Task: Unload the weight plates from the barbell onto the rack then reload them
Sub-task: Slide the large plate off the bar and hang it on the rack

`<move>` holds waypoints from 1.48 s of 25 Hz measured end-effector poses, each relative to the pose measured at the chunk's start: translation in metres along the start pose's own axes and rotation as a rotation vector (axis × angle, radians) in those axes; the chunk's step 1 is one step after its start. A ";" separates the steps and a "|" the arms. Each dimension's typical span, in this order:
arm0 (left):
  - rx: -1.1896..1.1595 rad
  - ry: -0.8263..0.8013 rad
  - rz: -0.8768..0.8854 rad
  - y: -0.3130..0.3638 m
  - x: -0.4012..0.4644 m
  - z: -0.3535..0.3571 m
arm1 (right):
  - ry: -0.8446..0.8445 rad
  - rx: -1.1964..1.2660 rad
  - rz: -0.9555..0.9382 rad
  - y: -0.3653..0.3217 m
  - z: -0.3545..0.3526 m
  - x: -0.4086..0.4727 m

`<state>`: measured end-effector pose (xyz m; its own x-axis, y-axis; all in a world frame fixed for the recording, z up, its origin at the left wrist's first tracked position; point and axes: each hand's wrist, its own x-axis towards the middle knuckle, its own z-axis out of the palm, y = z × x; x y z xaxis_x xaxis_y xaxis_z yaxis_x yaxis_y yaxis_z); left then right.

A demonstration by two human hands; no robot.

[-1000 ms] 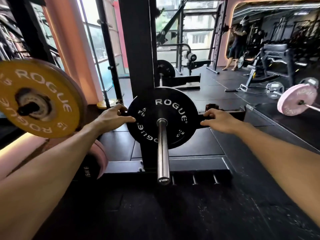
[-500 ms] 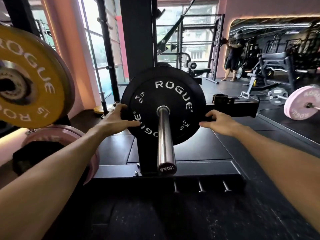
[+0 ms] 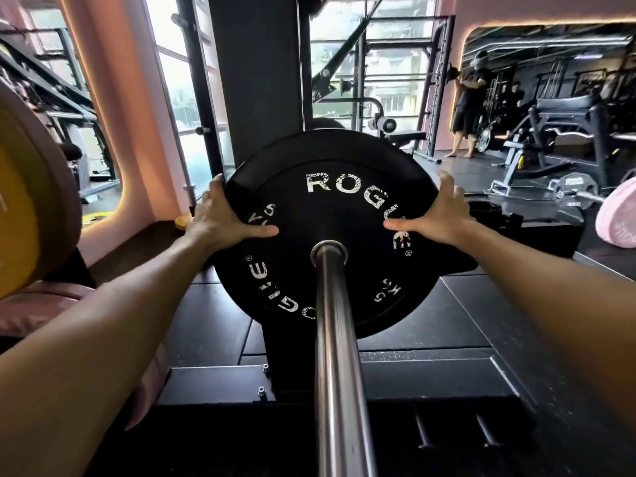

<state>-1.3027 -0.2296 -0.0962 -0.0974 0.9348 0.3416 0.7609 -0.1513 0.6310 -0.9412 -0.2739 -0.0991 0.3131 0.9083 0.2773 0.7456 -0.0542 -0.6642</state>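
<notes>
A black ROGUE 5 kg plate (image 3: 330, 215) sits on the steel barbell sleeve (image 3: 339, 356), which runs toward me. My left hand (image 3: 220, 218) grips the plate's left rim, fingers behind the edge and thumb across its face. My right hand (image 3: 438, 215) holds the right rim the same way, thumb pointing inward on the face. A yellow ROGUE plate (image 3: 31, 215) hangs on a rack peg at the far left, with a pink plate (image 3: 51, 304) stored below it.
The black rack upright (image 3: 254, 80) rises behind the plate, its base (image 3: 213, 383) on the floor below. A pink plate on another bar (image 3: 617, 218) lies at right. Benches and machines (image 3: 564, 132) fill the right back, where a person (image 3: 468, 98) stands.
The view has closed in on the plate. Both hands slid up from its sides to higher on the rim, with thumbs now laid across the face.
</notes>
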 end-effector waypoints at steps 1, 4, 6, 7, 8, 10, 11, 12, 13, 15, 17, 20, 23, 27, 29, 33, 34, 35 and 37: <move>-0.028 0.017 -0.001 -0.001 0.007 0.006 | 0.014 0.042 -0.002 -0.001 0.006 0.010; -0.088 0.107 0.026 -0.007 0.022 0.023 | 0.077 0.119 0.003 0.000 0.018 0.031; -0.121 0.144 0.054 -0.011 0.027 0.028 | 0.087 0.118 0.011 0.001 0.019 0.040; -0.137 0.138 0.069 -0.012 0.029 0.029 | 0.078 0.110 0.012 0.002 0.019 0.043; -0.148 0.130 0.083 -0.014 0.030 0.028 | 0.067 0.106 0.011 0.001 0.019 0.044; -0.154 0.129 0.098 -0.014 0.027 0.026 | 0.059 0.124 0.006 0.001 0.017 0.042; -0.153 0.132 0.101 -0.013 0.025 0.025 | 0.062 0.139 0.001 0.001 0.015 0.038; -0.149 0.134 0.101 -0.012 0.022 0.023 | 0.066 0.151 -0.003 0.002 0.014 0.033; -0.139 0.133 0.103 -0.012 0.019 0.021 | 0.071 0.161 -0.004 0.002 0.013 0.028; -0.119 0.127 0.109 -0.010 0.009 0.016 | 0.075 0.179 -0.004 0.004 0.010 0.016; -0.111 0.126 0.114 -0.009 -0.005 0.009 | 0.080 0.199 -0.001 0.005 0.004 0.000; -0.108 0.120 0.119 -0.005 -0.035 -0.003 | 0.078 0.218 -0.001 0.006 -0.008 -0.033; -0.121 0.119 0.115 -0.005 -0.073 -0.018 | 0.079 0.237 -0.015 0.006 -0.021 -0.071; -0.168 0.113 0.106 -0.004 -0.142 -0.046 | 0.079 0.228 -0.038 0.001 -0.047 -0.135; -0.182 0.116 0.097 -0.005 -0.177 -0.057 | 0.068 0.209 -0.047 -0.003 -0.059 -0.166; -0.223 0.106 0.091 -0.005 -0.237 -0.082 | 0.076 0.211 -0.062 -0.010 -0.084 -0.223; -0.225 0.105 0.085 -0.006 -0.251 -0.088 | 0.073 0.214 -0.063 -0.013 -0.090 -0.237; -0.221 0.103 0.080 -0.006 -0.264 -0.093 | 0.070 0.216 -0.062 -0.016 -0.096 -0.252; -0.203 0.094 0.068 -0.004 -0.289 -0.101 | 0.061 0.214 -0.057 -0.018 -0.106 -0.279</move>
<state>-1.3425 -0.5316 -0.1272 -0.1166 0.8876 0.4456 0.6242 -0.2835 0.7280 -0.9795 -0.5700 -0.0913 0.3137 0.8804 0.3556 0.6234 0.0915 -0.7765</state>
